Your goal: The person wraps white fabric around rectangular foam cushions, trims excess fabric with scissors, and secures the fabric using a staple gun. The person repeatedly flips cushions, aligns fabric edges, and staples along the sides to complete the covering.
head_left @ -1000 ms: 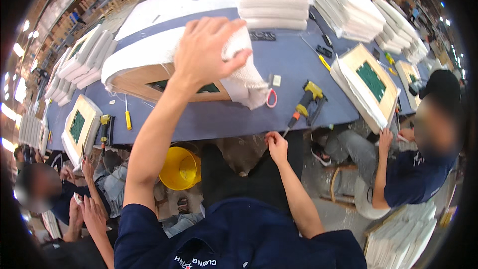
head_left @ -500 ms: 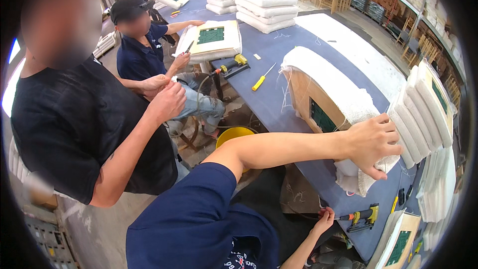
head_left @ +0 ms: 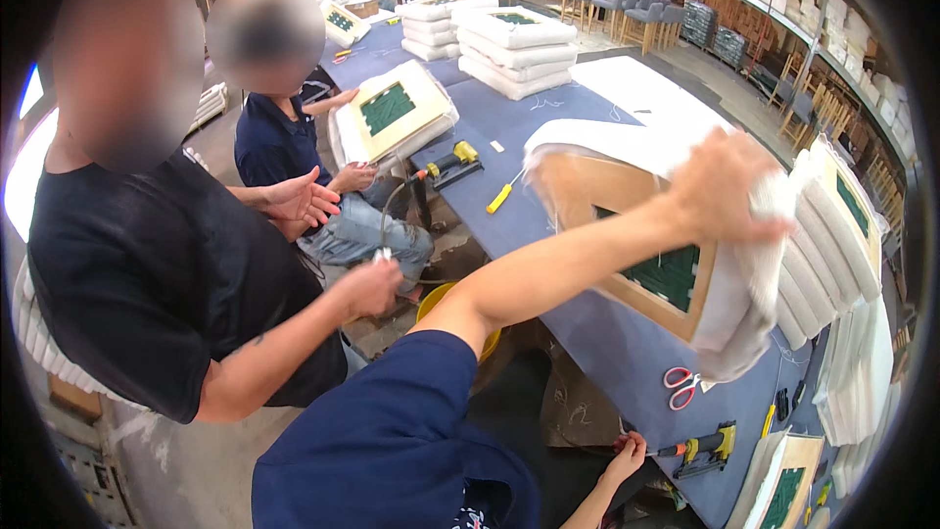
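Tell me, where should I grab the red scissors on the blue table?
Probably by the two red handle loops of the scissors, reaching down from above. They lie flat on the blue table, apart from the seat cushion that the left hand presses, with open table around the loops. The blades look small and are hard to make out.

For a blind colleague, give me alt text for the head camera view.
The person's left hand presses on a white-padded seat cushion standing tilted on a blue workbench; the right hand reaches low toward a yellow power tool. Two other people stand at left.
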### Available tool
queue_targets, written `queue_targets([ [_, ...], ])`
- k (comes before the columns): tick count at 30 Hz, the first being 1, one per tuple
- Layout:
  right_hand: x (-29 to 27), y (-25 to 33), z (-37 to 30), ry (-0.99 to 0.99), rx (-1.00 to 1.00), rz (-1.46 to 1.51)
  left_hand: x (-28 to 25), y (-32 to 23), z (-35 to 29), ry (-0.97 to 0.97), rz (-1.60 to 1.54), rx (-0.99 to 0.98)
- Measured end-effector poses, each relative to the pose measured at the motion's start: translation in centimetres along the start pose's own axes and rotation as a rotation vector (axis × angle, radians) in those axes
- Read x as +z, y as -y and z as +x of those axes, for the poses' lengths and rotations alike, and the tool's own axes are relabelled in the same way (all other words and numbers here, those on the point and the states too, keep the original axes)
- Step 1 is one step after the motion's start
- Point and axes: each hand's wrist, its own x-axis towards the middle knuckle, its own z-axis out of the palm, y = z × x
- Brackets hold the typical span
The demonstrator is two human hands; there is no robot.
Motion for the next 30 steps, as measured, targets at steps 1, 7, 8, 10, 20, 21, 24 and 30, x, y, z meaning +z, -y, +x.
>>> queue_targets([
  [1, 0.1, 0.1, 0.1, -0.012, 0.008, 0.018, -1.0, 1.3, 1.5, -0.073, -0.046, -0.080],
  [7, 0.1, 0.1, -0.6, -0.056, 0.026, 0.014, -6.0, 7.7, -2.9, -0.355, -0.099, -0.448],
  [8, 0.2, -0.2, -0.5, -0.055, -0.031, -0.010, -5.7, 9.2, -6.2, -0.330, -0.275, -0.554],
  [10, 1.4, 1.3, -0.6, -0.016, 0.021, -0.030, -4.0, 13.3, -14.4, -0.353, -0.206, -0.624],
  [20, 1.3, 1.7, -1.0, -0.067, 0.053, -0.003, -4.3, 12.9, -17.0, -0.181, -0.279, -0.661],
  [21, 1.4, 1.8, -1.0, -0.063, 0.048, 0.009, -4.5, 11.7, -15.6, -0.252, -0.154, -0.624],
  [24, 1.1, 1.7, -1.1, -0.073, 0.048, 0.035, -6.7, 5.9, -9.6, 0.085, -0.069, -0.351],
  [30, 3.1, 7.3, 0.7, -0.065, -0.012, 0.191, -1.8, 1.8, -9.1, 0.630, 0.409, -0.064],
])
